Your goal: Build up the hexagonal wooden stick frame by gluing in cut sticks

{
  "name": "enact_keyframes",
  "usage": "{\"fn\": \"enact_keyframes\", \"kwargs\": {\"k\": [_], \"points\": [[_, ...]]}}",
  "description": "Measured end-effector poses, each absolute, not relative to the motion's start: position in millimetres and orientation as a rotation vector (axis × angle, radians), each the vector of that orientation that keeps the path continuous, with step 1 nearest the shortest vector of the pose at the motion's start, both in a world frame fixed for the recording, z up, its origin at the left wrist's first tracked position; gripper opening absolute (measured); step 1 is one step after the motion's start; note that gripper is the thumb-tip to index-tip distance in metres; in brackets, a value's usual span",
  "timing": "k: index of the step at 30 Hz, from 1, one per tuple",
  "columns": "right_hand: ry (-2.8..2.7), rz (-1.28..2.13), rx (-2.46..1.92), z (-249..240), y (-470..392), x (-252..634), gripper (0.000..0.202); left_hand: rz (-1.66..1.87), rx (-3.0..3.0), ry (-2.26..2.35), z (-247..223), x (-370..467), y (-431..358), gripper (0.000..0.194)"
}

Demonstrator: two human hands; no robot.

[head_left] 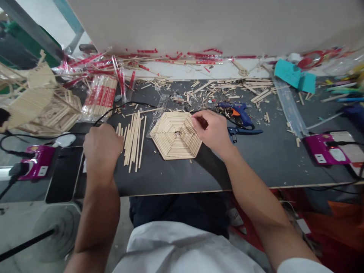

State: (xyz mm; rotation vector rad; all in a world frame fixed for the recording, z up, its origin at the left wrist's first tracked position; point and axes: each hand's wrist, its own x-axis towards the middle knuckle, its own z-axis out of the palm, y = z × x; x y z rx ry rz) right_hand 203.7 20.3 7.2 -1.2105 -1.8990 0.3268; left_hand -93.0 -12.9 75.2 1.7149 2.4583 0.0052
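A hexagonal panel of wooden sticks (179,151), built in rings around a small central hole, lies flat on the dark table. My right hand (213,131) is at its upper right edge, thumb and forefinger pinched together; what they hold, if anything, is hidden. Left of the panel is a loose bundle of thin wooden sticks (132,142). My left hand (102,147) is closed beside these sticks, knuckles up, with its fingertips hidden. Short stick ends show just past it. A clear plastic piece (159,113) sits partly under the panel's upper left side.
Behind the panel lie a blue glue gun (239,112), blue-handled cutters (244,131) and scattered stick offcuts (204,89). Wrapped stick packs (99,96) and a stick-built model (42,102) stand left. A phone (64,174) and purple power strips (325,149) flank the work area.
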Motion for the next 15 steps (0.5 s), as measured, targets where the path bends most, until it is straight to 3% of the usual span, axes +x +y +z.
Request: {"fn": "enact_keyframes", "kwargs": {"k": [7, 15], "points": [[-1.905, 0.321, -1.219, 9, 21, 205, 0.014, -0.318, 1.725, 2.51, 87, -82, -14, 0.035], [-1.942, 0.322, -1.198, 1, 22, 203, 0.013, -0.176, 1.93, 2.149, 56, -70, -10, 0.033]]}}
